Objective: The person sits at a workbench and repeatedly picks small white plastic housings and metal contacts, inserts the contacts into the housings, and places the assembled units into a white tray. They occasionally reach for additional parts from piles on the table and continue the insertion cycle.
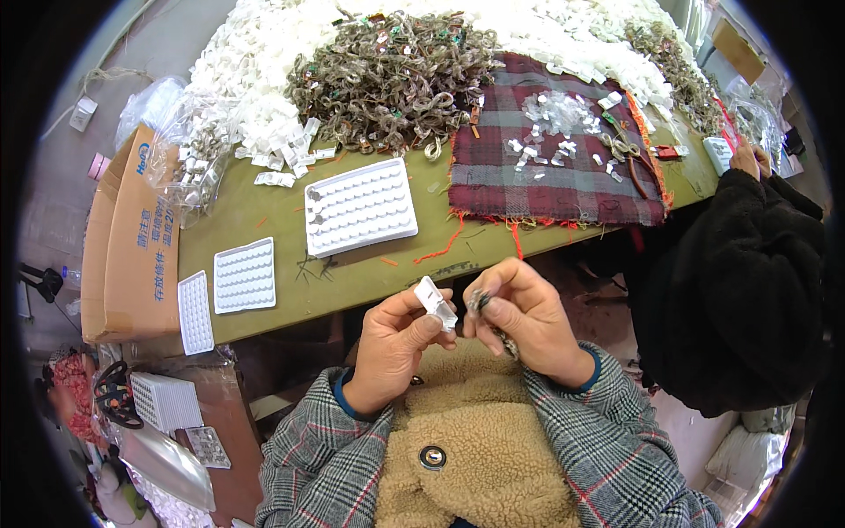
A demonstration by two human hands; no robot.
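Note:
My left hand (393, 345) grips a small white plastic case (435, 304) between thumb and fingers, its opening facing up. Close beside it, my right hand (533, 319) pinches a coiled greyish cable (508, 345) with a small dark end (480, 300) at the fingertips. Fingers partly cover the cable. Both hands are held just off the table's front edge, over my lap. Beyond them on the table lies a white ridged tray (361, 209) with a couple of small grey pieces in its left part.
A big heap of coiled cables (396, 79) and piles of white plastic parts (255, 97) cover the back. Right of centre, a plaid cloth (563, 189) bears small clear pieces and pliers (637, 172). Two more trays (245, 275) and a cardboard box (132, 255) are left. A co-worker (731, 290) sits right.

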